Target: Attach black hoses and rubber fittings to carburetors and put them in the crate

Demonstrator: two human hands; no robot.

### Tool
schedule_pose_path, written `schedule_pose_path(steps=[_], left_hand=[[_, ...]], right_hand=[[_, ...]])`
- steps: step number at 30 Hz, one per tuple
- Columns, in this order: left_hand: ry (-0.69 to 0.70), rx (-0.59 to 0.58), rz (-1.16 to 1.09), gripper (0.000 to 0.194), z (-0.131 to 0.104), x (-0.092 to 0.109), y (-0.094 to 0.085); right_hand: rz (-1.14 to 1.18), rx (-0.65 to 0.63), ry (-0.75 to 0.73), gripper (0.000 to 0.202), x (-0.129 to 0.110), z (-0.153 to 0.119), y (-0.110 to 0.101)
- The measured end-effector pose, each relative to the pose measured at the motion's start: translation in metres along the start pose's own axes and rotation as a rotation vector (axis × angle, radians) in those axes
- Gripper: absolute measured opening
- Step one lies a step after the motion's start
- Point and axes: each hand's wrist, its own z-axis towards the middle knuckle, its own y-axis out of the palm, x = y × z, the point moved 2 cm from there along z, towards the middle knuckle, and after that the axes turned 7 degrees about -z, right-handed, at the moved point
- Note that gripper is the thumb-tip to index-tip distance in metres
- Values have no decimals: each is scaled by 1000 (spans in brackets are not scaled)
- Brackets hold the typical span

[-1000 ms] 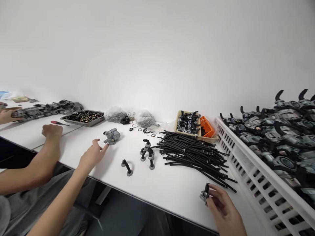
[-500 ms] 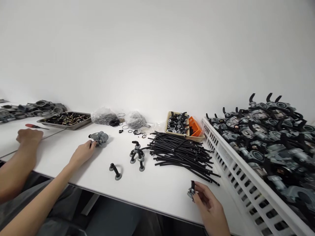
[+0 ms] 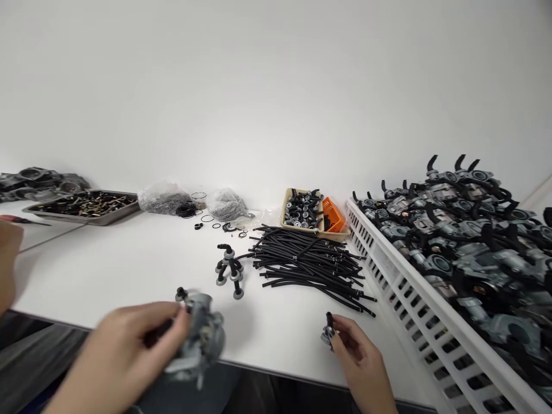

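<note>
My left hand (image 3: 129, 345) grips a grey metal carburetor-like part (image 3: 202, 336), blurred, over the table's front edge. Just behind that part, a small black-topped piece (image 3: 181, 294) shows. At the right, my right hand (image 3: 362, 356) pinches a small cap with a black bent tube (image 3: 328, 329) between thumb and fingers, above the white table. Several similar black tubes with grey caps (image 3: 230, 267) stand clustered in the middle of the table.
Black hoses (image 3: 302, 259) lie in a pile beside a white crate (image 3: 401, 270) heaped with metal parts. Behind are a cream tray (image 3: 285, 210), an orange basket (image 3: 334, 213) and plastic bags (image 3: 161, 196). A metal tray (image 3: 103, 218) and a person's hand (image 3: 6, 259) are at left.
My left hand has lifted the metal part and brought it nearer, toward the front edge. My right hand still holds its cap and tube. The view has shifted slightly right.
</note>
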Motion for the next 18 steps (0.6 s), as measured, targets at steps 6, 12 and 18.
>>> schedule_pose_path(steps=[6, 12, 18], left_hand=[[303, -299, 43, 42, 12, 69, 87], [375, -282, 112, 41, 34, 100, 129], [356, -267, -39, 40, 44, 108, 151]], right_hand=[[55, 33, -29, 40, -7, 0, 3], [142, 74, -53, 35, -15, 2, 6], [284, 177, -35, 33, -26, -2, 7]])
